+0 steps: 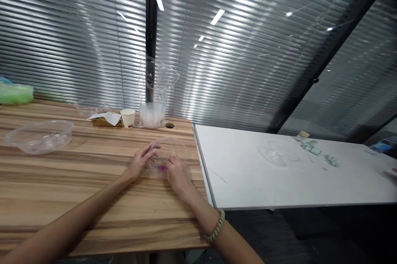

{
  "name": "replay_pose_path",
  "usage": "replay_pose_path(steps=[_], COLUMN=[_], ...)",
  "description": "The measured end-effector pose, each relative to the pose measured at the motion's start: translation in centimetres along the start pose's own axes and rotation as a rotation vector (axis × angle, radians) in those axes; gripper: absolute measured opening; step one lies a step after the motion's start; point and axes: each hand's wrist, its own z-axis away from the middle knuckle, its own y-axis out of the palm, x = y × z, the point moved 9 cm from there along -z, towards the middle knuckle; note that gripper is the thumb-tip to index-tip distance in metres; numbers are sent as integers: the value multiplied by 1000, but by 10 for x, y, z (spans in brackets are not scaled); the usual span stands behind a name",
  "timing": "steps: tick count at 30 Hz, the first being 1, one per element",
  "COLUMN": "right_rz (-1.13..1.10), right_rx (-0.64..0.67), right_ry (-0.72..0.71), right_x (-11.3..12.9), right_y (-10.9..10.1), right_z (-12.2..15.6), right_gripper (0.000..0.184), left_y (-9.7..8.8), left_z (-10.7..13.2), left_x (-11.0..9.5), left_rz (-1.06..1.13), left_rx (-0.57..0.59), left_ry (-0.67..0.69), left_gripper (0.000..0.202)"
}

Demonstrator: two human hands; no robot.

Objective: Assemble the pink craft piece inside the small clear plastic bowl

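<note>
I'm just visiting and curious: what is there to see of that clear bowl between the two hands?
The clear bowl looks like thin, colourless plastic, with a rounded rim and see-through walls that catch faint highlights. It is near the right end of the wood-grain table. The left hand is at its left side, and the right hand overlaps its near right part. A small purple patch shows by the right fingertips; what it is, I can't tell.
</note>
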Motion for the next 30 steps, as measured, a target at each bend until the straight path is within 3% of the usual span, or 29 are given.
replay_pose_path(steps=[15,23,30], right_rz=[-26,8,16], right_rx=[-151,-189,-235], right_ry=[-29,-93,-160], right_x=[-5,0,8], right_y=[-7,-7,-13], right_z=[1,4,4], right_gripper=[12,15,14], left_y=[3,5,4], left_z=[2,1,0], left_x=[-4,1,-1], left_rz=[73,83,110], left_rx=[-30,26,-3], left_ry=[-130,-121,-120], left_gripper=[70,68,67])
